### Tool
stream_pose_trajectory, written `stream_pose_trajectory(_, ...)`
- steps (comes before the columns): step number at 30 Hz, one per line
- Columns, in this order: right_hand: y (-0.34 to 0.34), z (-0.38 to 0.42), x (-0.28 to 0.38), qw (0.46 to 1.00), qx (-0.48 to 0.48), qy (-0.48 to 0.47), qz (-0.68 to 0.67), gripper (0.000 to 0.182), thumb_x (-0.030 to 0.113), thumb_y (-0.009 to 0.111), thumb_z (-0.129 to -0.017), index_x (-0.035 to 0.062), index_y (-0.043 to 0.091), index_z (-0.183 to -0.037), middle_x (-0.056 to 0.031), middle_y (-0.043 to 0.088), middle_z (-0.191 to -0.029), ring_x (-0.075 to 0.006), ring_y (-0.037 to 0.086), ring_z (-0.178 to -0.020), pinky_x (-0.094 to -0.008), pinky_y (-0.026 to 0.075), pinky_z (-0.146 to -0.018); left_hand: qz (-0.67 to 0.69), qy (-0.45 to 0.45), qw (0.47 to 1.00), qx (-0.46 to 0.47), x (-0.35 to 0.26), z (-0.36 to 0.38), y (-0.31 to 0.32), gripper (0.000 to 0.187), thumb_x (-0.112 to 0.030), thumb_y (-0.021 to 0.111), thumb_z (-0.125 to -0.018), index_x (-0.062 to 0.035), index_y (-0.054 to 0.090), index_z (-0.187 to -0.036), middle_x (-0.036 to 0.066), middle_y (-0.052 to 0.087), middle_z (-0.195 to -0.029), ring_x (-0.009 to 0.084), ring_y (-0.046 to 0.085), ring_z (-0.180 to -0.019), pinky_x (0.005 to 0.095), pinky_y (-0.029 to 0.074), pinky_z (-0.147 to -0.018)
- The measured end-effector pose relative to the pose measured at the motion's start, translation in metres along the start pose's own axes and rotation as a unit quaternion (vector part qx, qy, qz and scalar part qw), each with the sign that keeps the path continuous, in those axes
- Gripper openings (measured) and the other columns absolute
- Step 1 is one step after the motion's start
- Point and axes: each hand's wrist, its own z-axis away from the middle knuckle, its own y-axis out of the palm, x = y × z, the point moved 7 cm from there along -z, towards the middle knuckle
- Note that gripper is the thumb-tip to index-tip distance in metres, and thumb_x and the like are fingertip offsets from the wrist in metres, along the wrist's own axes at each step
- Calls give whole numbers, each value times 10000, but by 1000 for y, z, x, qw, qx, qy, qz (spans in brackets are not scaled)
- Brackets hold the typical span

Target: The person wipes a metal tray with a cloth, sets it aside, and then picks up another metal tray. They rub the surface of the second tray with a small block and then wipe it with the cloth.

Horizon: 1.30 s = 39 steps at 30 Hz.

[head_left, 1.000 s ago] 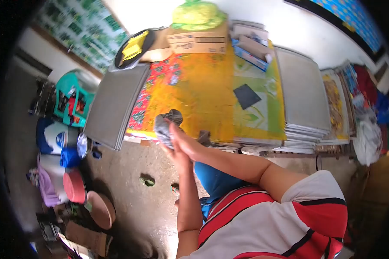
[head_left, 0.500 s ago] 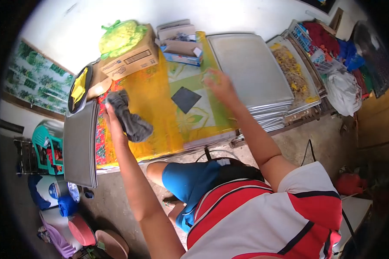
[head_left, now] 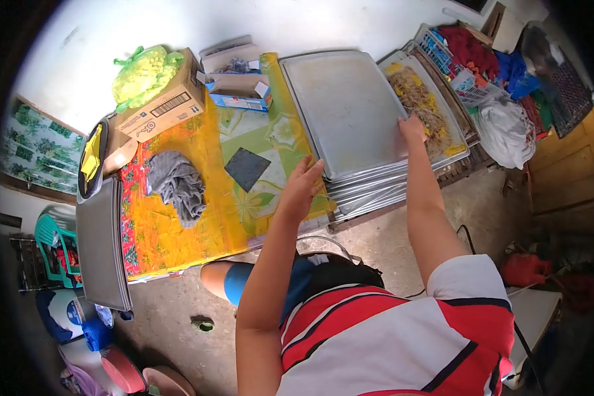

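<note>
A stack of shallow metal trays (head_left: 343, 99) lies at the right part of the table. My right hand (head_left: 413, 130) has its fingers closed at the right edge of the top tray. Beside the stack's left front corner is my left hand (head_left: 301, 189), fingers stretched out and apart, holding nothing. A crumpled grey cloth (head_left: 175, 185) rests on the yellow table cover (head_left: 208, 231). Between the cloth and the trays sits a dark square piece (head_left: 247, 168), flat on the green and white patterned part of the cover.
A tray with brown and yellow residue (head_left: 419, 105) lies right of the stack. Behind are a cardboard box (head_left: 168, 99) bearing a green plastic bag (head_left: 145, 76), and a blue open carton (head_left: 241, 92). Grey trays (head_left: 102, 244) stand at the table's left end.
My left hand has let go of the grey cloth, now on the table, and moved right to the tray stack. My right hand has moved right to the top tray's far edge.
</note>
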Motion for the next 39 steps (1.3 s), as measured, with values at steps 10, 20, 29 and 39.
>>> stream_pose_trajectory(10, 14, -78, -32, 993, -5, -71, -96, 595, 502, 627, -837, -20, 663, -1119, -253, 643, -1152, -412, 604, -1105, -459, 475, -947, 38, -40, 998, -18, 10, 6, -21, 720, -345, 617, -933, -71, 265, -1497, 103, 392, -1470, 277, 427, -1315, 475, 388, -1015)
stream_pose_trajectory(20, -105, -27, -17, 988, -117, -79, -59, 641, 580, 457, -919, 33, 644, -1195, -251, 604, -1231, -396, 553, -1195, -470, 433, -1000, 24, -27, 999, -16, -3, 44, -42, 699, -422, 597, -920, -64, 342, -1464, 133, 445, -1447, 312, 443, -1305, 453, 416, -985)
stream_pose_trajectory(29, -181, -17, -10, 943, -166, -227, -177, 651, 580, 476, -931, -11, 668, -1126, -263, 670, -1058, -384, 631, -1061, -424, 459, -921, 21, 23, 999, -40, -24, 66, -68, 665, -474, 524, -954, -81, 349, -1462, 140, 477, -1423, 319, 463, -1284, 461, 425, -984)
stream_pose_trajectory(39, -37, 143, 107, 875, 82, -221, -423, 628, 491, 495, -967, -109, 644, -1075, -216, 687, -954, -281, 632, -864, -394, 481, -830, 52, 117, 992, -4, -40, 148, -115, 921, -768, 310, -889, -78, 263, -1498, 159, 450, -1438, 306, 546, -1186, 442, 446, -971)
